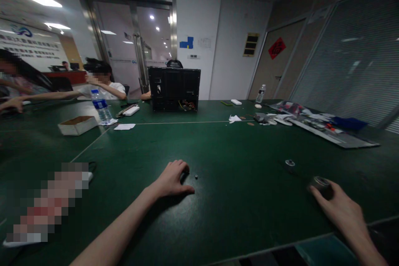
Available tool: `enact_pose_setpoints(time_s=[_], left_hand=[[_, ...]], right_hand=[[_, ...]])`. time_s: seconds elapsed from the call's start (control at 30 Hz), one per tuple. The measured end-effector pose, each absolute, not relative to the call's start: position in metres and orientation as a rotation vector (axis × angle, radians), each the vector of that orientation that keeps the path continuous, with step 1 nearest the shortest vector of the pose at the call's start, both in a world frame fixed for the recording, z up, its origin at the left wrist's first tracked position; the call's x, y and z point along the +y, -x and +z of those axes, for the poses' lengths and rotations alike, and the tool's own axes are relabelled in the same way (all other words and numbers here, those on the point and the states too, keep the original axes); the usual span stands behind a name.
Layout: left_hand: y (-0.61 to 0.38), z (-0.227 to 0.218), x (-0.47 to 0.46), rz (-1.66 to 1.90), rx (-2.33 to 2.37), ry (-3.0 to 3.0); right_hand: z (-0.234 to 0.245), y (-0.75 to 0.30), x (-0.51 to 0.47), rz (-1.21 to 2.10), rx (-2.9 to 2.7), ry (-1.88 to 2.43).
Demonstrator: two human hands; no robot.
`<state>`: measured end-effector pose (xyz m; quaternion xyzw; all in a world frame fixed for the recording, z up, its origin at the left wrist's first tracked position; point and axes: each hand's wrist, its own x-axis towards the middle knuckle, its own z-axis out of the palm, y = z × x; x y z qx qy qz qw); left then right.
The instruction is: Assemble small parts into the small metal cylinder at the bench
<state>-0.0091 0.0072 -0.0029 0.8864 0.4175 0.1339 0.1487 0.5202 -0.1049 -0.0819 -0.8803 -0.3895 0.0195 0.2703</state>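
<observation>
- My left hand (pixel 172 181), fingers apart, is by a tiny dark round bit (pixel 196 176); pickup step imo, needs pinching.
- Right hand (pixel 343 208) grips a dark-grey metal cylinder (pixel 321 182).

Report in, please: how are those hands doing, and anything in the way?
Left hand open, beside tiny dark piece. Right hand gripping grey cylinder. Small pale part nearby, seemingly blocking neither hand.

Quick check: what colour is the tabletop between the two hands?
Dark green; the tabletop shows best in the head view.
</observation>
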Motion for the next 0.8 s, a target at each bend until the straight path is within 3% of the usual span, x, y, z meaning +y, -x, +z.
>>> enact_pose_setpoints(time_s=[0.23,0.5,0.8], left_hand=[[0.009,-0.002,0.008,0.371,1.200,-2.546],[0.008,-0.001,0.006,0.383,1.209,-2.539],[0.007,0.000,0.006,0.384,1.198,-2.576]], right_hand=[[-0.037,-0.450,-0.091,-0.432,-1.181,2.096],[0.020,-0.279,-0.049,0.350,-2.158,1.426],[0.001,-0.195,0.002,0.393,-2.571,1.195]])
